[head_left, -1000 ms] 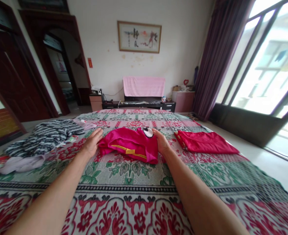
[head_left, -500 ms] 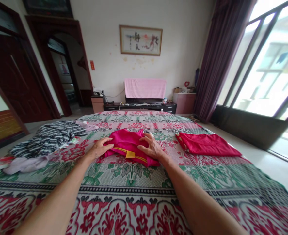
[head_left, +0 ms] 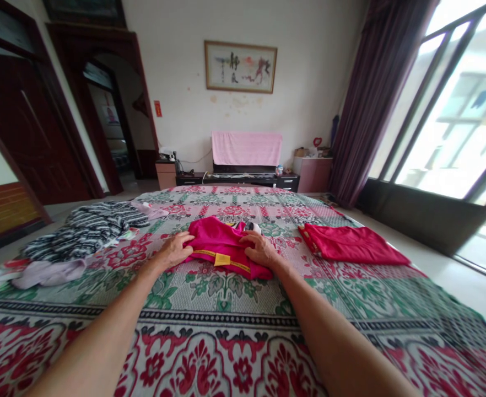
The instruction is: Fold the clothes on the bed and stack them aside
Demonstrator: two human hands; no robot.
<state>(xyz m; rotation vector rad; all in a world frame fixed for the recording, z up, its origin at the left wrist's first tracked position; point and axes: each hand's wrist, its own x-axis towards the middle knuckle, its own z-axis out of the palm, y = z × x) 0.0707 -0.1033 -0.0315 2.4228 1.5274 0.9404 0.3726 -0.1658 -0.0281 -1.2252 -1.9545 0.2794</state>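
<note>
A bright magenta garment (head_left: pixel 215 234) lies bunched on the patterned bedspread (head_left: pixel 226 353) in front of me. Along its near edge runs a yellow lettered band, with a square yellow tag (head_left: pixel 222 259) at the middle. My left hand (head_left: pixel 176 249) pinches the garment's left side, thumb close to the fingers. On the other side my right hand (head_left: pixel 262 249) has its fingers curled and closed on the cloth. A small black-and-white part (head_left: pixel 252 226) shows just behind the right hand; I cannot tell whether it belongs to the garment.
To the right lies a folded red cloth (head_left: pixel 354 243). Black-and-white striped clothing (head_left: pixel 88 229) is heaped on the left, with a pale lilac piece (head_left: pixel 48 273) before it. Beyond the bed stands a low black cabinet (head_left: pixel 243 180) with a pink towel (head_left: pixel 247 148) over what stands on it.
Both hands have gone from spread fingers to closed on the magenta cloth. More of the black-and-white part shows behind the right hand. The view has shifted slightly.
</note>
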